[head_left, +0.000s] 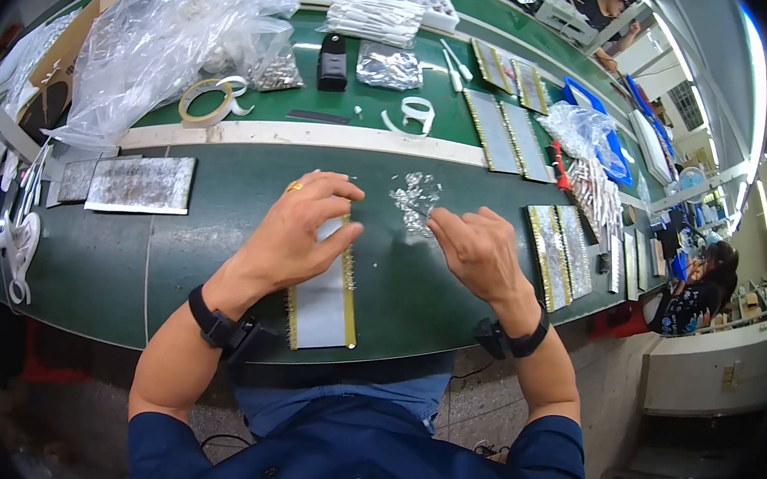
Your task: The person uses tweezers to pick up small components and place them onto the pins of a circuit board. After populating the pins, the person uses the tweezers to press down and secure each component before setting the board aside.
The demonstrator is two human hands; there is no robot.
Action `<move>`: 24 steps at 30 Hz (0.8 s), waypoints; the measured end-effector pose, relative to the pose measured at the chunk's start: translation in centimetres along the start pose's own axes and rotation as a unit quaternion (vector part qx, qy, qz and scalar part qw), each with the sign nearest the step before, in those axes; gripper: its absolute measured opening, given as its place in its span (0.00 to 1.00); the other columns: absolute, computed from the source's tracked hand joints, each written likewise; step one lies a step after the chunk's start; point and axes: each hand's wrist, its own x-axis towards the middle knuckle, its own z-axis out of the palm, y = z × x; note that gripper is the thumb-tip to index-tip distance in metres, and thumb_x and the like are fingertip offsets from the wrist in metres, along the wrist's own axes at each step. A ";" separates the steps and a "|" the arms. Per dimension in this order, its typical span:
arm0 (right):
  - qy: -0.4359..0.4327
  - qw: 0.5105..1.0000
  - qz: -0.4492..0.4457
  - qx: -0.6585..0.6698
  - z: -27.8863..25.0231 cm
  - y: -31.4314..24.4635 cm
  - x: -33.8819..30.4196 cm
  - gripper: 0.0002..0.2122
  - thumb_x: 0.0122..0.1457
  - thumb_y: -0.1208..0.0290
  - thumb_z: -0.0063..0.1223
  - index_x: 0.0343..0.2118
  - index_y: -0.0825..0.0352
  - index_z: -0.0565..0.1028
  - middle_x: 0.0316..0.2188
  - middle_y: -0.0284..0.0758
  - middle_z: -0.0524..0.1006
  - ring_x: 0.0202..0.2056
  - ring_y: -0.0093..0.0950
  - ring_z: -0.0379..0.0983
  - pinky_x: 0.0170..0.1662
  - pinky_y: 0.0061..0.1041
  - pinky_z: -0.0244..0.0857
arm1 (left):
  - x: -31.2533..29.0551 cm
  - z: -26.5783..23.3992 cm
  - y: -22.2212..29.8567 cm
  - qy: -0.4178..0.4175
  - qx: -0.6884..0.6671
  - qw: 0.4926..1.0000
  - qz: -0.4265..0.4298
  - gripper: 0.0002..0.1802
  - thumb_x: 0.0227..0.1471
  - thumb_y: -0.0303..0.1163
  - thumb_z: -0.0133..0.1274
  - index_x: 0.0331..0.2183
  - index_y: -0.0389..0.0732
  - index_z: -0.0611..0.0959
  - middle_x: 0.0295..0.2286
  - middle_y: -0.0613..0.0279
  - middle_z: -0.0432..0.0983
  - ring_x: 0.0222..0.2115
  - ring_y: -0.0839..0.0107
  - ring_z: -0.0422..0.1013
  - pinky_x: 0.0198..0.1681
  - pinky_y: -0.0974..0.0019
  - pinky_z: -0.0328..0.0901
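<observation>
Left hand (297, 232) lies flat, fingers spread, pressing down on the far end of a long grey strip (323, 303) edged with gold pins on both long sides. It is not gripping the strip, only pinning it to the green bench (223, 198). Right hand (478, 248) is just right of the strip, fingers curled together. It looks pinched on something small, but I can't tell what. The two hands are apart, with the strip's right edge between them.

The strip lies near centre, running near to far. A small heap of shiny loose parts (415, 197) sits just beyond the right hand's fingertips.

Handling judgement: the strip looks thin, light and fairly stiff. The pin rows look fragile and easy to bend, so hold it by the flat grey middle or the ends, not the gold edges. The loose parts are tiny and probably slippery, so fingertip pinch only.

More similar strips (560, 250) lie to the right, and a grey flat tray (140, 184) to the left. A tape roll (206, 101) and clear bags (184, 21) are on the far side.
</observation>
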 end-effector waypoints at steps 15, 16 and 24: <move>0.052 0.984 -0.173 0.005 0.1 -2.8 0.1 0.12 0.59 0.74 0.72 0.44 0.68 0.84 0.15 0.23 0.67 0.19 0.22 0.64 0.26 0.27 0.57 | 0.4 0.1 0.9 0.017 -0.040 0.998 -0.049 0.07 0.58 0.29 0.67 0.36 0.37 0.89 0.37 0.53 0.86 0.46 0.53 0.80 0.59 0.51 0.69; 0.053 0.983 -0.173 0.004 0.1 -2.8 0.1 0.12 0.59 0.74 0.72 0.44 0.68 0.84 0.15 0.23 0.67 0.19 0.22 0.64 0.26 0.27 0.57 | 0.4 0.0 1.0 0.012 -0.035 0.998 -0.052 0.06 0.58 0.29 0.66 0.36 0.37 0.89 0.37 0.54 0.86 0.46 0.53 0.80 0.60 0.50 0.69; 0.056 0.984 -0.172 -0.002 0.1 -3.0 0.0 0.12 0.59 0.74 0.72 0.45 0.69 0.83 0.15 0.23 0.68 0.19 0.22 0.64 0.26 0.27 0.57 | 0.2 0.1 0.6 0.015 -0.068 0.996 -0.059 0.05 0.61 0.28 0.65 0.37 0.38 0.90 0.36 0.57 0.88 0.43 0.54 0.83 0.68 0.44 0.65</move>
